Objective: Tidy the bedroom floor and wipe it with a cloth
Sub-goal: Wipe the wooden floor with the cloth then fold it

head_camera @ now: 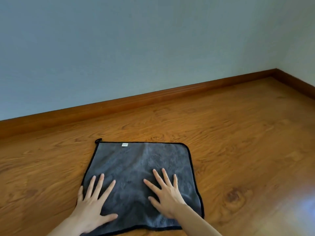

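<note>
A grey cloth (136,164) with a black hem, a small white tag and a loop at its far left corner lies spread flat on the wooden floor (238,150). My left hand (92,203) presses palm down on the cloth's near left part, fingers spread, little finger over the hem. My right hand (166,193) lies flat on the near right part, fingers spread too. Neither hand grips the fabric.
A brown skirting board (153,97) runs along the pale blue-grey wall (136,48) behind the cloth. The walls meet in a corner at the far right. A bright glare patch (300,206) shines on the floor at the lower right.
</note>
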The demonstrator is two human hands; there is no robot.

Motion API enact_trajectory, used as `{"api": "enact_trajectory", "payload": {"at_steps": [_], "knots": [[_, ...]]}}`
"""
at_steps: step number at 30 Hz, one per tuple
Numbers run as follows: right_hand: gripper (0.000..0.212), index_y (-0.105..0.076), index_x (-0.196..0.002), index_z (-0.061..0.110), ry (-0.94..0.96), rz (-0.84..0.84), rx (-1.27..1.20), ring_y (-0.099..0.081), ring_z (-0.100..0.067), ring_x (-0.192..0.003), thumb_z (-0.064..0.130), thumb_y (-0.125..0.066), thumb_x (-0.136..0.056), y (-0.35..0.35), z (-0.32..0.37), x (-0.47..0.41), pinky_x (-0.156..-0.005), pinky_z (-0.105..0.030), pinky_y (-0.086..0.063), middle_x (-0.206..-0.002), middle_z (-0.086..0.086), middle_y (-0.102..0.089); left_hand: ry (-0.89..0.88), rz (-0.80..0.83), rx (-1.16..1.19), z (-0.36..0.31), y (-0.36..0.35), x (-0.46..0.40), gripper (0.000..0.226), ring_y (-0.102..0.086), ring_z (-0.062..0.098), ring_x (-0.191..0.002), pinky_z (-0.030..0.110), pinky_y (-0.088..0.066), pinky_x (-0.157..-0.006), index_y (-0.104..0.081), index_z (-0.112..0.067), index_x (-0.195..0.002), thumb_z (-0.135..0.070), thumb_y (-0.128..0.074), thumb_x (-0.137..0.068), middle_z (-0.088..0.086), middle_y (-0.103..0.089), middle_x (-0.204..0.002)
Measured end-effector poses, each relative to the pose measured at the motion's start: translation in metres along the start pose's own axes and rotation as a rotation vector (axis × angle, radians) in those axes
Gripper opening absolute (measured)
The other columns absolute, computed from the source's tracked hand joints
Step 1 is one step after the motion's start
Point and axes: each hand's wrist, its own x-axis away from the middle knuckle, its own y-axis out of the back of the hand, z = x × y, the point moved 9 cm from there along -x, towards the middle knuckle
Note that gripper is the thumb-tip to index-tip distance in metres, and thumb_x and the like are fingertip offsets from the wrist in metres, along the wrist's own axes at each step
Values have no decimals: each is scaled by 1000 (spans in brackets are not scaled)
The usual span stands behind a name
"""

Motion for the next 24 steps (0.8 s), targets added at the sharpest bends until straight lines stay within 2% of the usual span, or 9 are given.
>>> {"api": "enact_trajectory", "payload": {"at_steps": [1,2,4,6,8,9,13,20,24], "knots": [[55,-23,-142,50,-14,17,-1,-26,-36,-140,65,-10,-90,-5,-8,-1,-98,-68,-33,-156,-1,-23,64,37,42,4,-6,-2,114,-6,32,-142,70,-33,-91,3,-40,-147,-100,-17,-51,12,1,-157],[53,-33,-137,50,-31,10,17,-41,-33,-132,66,-14,-90,-10,-17,-6,-90,-62,-44,-149,0,-38,91,10,12,5,-3,-6,110,-21,32,-139,68,-42,-84,-4,-37,-148,-98,-20,-57,10,-9,-156],[54,-41,-132,50,-22,-9,31,-47,-30,-128,68,-13,-89,-8,-30,-16,-90,-59,-45,-142,3,-48,119,12,-2,-1,7,-12,111,-3,26,-144,64,-26,-102,20,-39,-140,-97,-24,-57,-3,24,-151],[65,-32,-138,48,88,-46,5,-21,-31,-140,71,-2,-85,4,-40,-27,-101,-65,-24,-153,2,-31,161,53,23,-5,5,-21,120,22,24,-141,55,-8,-112,36,-38,-129,-101,-22,-45,-13,42,-136],[75,-10,-145,47,191,-51,-36,13,-30,-144,73,2,-76,16,-50,-39,-108,-62,6,-159,2,3,209,102,34,-16,7,-36,125,24,28,-141,54,-8,-113,38,-35,-128,-102,-15,-37,-14,43,-137],[75,-3,-146,47,202,-18,-49,18,-29,-143,73,1,-76,19,-61,-45,-109,-60,10,-158,3,12,253,113,83,-24,10,-43,123,22,30,-141,54,-10,-113,38,-35,-129,-100,-20,-42,-13,41,-141],[62,5,-146,45,209,57,51,16,-30,-144,63,-23,-93,38,-112,-77,-111,-62,3,-158,2,16,384,115,238,-65,29,-80,101,20,38,-140,57,-11,-113,27,-43,-139,-82,-38,-72,0,35,-150],[67,7,-145,47,232,267,138,17,-33,-143,53,-37,-95,69,-188,-126,-108,-69,-9,-157,5,20,388,125,339,-113,74,-134,112,23,41,-138,61,-10,-111,24,-41,-141,-67,-61,-73,5,38,-148],[67,7,-144,50,208,282,112,19,-32,-142,54,-38,-94,79,-237,-144,-107,-69,-10,-156,7,22,398,135,357,-146,95,-166,117,26,40,-137,62,-9,-110,23,-39,-143,-60,-68,-72,5,39,-148]]}}
